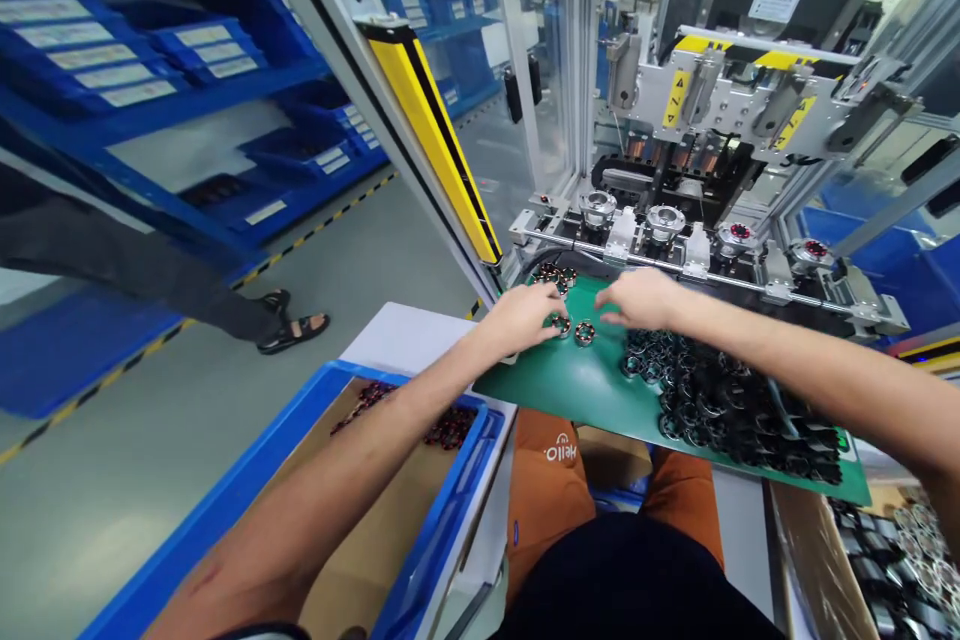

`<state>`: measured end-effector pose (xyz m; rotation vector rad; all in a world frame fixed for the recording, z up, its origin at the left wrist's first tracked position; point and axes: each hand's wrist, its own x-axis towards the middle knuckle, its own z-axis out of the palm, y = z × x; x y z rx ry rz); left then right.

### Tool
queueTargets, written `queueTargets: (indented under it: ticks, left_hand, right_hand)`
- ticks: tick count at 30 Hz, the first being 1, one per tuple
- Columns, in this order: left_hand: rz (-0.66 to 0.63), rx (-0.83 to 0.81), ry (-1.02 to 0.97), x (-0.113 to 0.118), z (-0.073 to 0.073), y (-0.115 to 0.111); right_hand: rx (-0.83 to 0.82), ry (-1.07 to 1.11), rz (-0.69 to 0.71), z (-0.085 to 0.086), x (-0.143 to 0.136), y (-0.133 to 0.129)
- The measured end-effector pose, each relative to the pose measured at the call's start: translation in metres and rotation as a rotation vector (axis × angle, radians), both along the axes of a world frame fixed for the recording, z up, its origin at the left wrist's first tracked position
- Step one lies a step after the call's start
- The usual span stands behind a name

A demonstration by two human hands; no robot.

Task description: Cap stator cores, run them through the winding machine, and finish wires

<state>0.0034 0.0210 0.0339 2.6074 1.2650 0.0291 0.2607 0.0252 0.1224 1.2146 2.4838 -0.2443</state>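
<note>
My left hand (529,316) is over the left part of a green work mat (547,398), its bent fingers around the edge of a small copper-wound motor stator (560,325). A second stator (585,332) lies flat on the mat, just right of those fingertips. My right hand (637,299) hovers over the mat with thumb and fingers apart; nothing shows between them. Behind my left hand sits a cluster of more stators (553,275). Below my right forearm, a large pile of black and silver ring-shaped parts (705,395) covers the mat's right side.
A machine with a row of round metal fixtures (665,220) stands beyond the mat; red parts sit in the two right ones. A yellow light-curtain post (431,135) rises at left. A blue tray (300,420) holds red-and-dark parts. A person's foot (294,325) is in the aisle.
</note>
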Motion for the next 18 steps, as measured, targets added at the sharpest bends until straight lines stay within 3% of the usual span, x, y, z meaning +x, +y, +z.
queueTargets:
  ticks: [2, 4, 6, 8, 10, 13, 15, 18]
  left_hand:
    - [-0.007, 0.062, -0.09, 0.01, 0.027, 0.012]
    - [-0.047, 0.122, -0.185, 0.038, 0.057, 0.029]
    - [-0.112, 0.174, -0.255, 0.084, 0.083, 0.051]
    - [-0.177, 0.216, -0.287, 0.143, 0.098, 0.074]
    - [-0.213, 0.244, -0.28, 0.205, 0.103, 0.094]
    - [-0.22, 0.271, -0.219, 0.282, 0.094, 0.12]
    - [-0.213, 0.279, -0.162, 0.315, 0.083, 0.133]
    - [-0.218, 0.276, -0.076, 0.34, 0.068, 0.149]
  right_hand:
    - [0.138, -0.009, -0.12, 0.035, 0.048, 0.015]
    - [0.27, -0.038, -0.272, 0.069, 0.108, 0.031]
    - [0.349, -0.092, -0.43, 0.093, 0.169, 0.043]
    - [0.369, -0.154, -0.58, 0.101, 0.222, 0.049]
    - [0.339, -0.197, -0.708, 0.094, 0.262, 0.049]
    - [0.238, -0.196, -0.832, 0.066, 0.299, 0.043]
    - [0.159, -0.16, -0.881, 0.047, 0.314, 0.041]
    - [0.04, -0.085, -0.936, 0.028, 0.328, 0.046]
